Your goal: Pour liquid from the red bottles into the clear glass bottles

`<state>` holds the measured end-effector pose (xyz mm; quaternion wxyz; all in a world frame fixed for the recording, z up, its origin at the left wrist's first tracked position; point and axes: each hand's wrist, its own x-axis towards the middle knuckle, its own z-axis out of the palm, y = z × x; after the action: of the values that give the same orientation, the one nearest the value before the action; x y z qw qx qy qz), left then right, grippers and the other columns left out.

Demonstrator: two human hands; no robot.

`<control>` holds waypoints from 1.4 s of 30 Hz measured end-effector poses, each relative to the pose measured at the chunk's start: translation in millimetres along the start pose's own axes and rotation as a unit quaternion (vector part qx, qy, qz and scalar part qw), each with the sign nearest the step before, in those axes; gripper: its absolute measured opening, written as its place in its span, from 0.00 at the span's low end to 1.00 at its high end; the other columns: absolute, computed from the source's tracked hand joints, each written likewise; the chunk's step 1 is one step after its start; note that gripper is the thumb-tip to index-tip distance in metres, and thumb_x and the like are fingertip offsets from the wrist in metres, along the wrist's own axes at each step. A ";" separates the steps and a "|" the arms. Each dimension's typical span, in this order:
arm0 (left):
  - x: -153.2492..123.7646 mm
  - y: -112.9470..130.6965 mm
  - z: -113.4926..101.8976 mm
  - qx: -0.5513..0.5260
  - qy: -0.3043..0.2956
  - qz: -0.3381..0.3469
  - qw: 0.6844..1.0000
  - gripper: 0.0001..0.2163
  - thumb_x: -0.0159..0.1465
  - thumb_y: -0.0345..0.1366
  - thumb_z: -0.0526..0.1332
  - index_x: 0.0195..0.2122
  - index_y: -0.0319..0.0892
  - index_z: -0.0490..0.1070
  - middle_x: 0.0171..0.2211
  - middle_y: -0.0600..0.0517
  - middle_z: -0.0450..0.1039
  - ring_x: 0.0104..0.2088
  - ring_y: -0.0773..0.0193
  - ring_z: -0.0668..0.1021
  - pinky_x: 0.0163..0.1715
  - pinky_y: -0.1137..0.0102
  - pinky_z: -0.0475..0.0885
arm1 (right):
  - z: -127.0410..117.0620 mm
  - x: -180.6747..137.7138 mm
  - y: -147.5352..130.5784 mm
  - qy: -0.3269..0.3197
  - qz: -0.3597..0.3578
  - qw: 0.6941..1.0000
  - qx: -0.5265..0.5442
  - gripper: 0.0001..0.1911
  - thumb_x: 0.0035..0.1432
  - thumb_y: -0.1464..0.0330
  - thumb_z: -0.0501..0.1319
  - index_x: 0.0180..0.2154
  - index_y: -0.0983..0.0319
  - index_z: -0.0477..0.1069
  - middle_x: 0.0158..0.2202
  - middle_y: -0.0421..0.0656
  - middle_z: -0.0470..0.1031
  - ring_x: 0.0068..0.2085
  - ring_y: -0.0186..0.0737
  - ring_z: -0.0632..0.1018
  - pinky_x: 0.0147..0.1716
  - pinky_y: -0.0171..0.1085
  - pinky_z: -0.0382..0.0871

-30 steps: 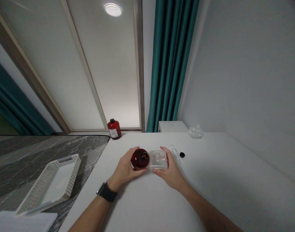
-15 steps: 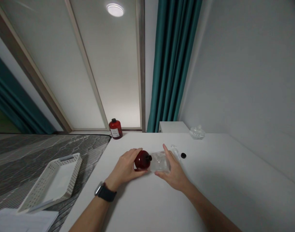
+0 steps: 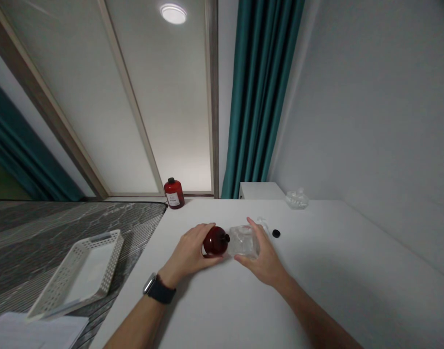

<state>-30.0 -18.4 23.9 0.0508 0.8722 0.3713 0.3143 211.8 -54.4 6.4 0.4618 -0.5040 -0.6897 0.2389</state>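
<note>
Above the white table (image 3: 229,305), the left hand (image 3: 191,248) grips a tilted red bottle (image 3: 214,242), its neck pointing right at the rim of a clear box (image 3: 242,241), which the right hand (image 3: 265,261) clasps between thumb and fingers, a black cap (image 3: 276,233) lying near it.

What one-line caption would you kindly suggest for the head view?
At a white table, the left hand holds a dark red bottle tilted toward a clear container in the right hand.
</note>
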 end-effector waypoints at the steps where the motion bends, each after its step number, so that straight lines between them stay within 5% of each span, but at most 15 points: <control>1: -0.5 -0.2 0.2 -0.008 0.001 -0.003 1.000 0.32 0.57 0.47 0.71 0.59 0.44 0.60 0.50 0.42 0.75 0.48 0.48 0.80 0.47 0.55 0.77 | 0.4 -0.3 0.1 0.001 -0.001 1.000 0.000 0.46 0.48 0.64 0.71 0.65 0.60 0.55 0.60 0.52 0.68 0.61 0.57 0.71 0.61 0.57 0.64; 11: -5.6 -3.5 8.5 -0.122 0.024 -0.069 0.990 0.34 0.55 0.42 0.72 0.61 0.43 0.59 0.57 0.40 0.71 0.56 0.46 0.76 0.56 0.52 0.73 | 1.5 -1.7 -4.4 -0.001 -0.006 1.000 0.018 0.41 0.47 0.64 0.71 0.61 0.60 0.58 0.60 0.53 0.67 0.62 0.57 0.69 0.61 0.53 0.64; 23: -0.9 3.9 8.4 -0.186 0.082 -0.057 0.978 0.31 0.54 0.40 0.73 0.56 0.44 0.64 0.50 0.44 0.69 0.51 0.50 0.75 0.52 0.54 0.74 | 3.6 -1.8 -1.9 -0.003 0.011 0.997 0.082 0.41 0.48 0.62 0.71 0.62 0.59 0.59 0.60 0.51 0.67 0.61 0.55 0.70 0.62 0.52 0.63; 32: -7.5 2.5 24.9 -0.296 0.057 -0.143 0.943 0.38 0.52 0.36 0.72 0.62 0.43 0.58 0.57 0.41 0.70 0.55 0.47 0.76 0.55 0.52 0.73 | 5.7 -3.1 -0.4 -0.010 0.032 0.992 0.124 0.44 0.51 0.60 0.70 0.65 0.60 0.57 0.58 0.51 0.69 0.53 0.53 0.77 0.54 0.50 0.72; 42: -6.1 2.8 1.7 -0.149 0.022 -0.061 0.987 0.40 0.56 0.41 0.72 0.66 0.43 0.55 0.62 0.38 0.67 0.61 0.43 0.72 0.61 0.49 0.69 | 0.0 -2.1 -4.4 0.003 -0.024 0.999 0.026 0.50 0.53 0.57 0.69 0.71 0.59 0.48 0.56 0.51 0.70 0.58 0.55 0.72 0.59 0.52 0.67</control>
<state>-30.5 -24.3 20.3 0.1913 0.8233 0.3741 0.3815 209.9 -58.0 9.0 0.4824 -0.4757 -0.6938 0.2441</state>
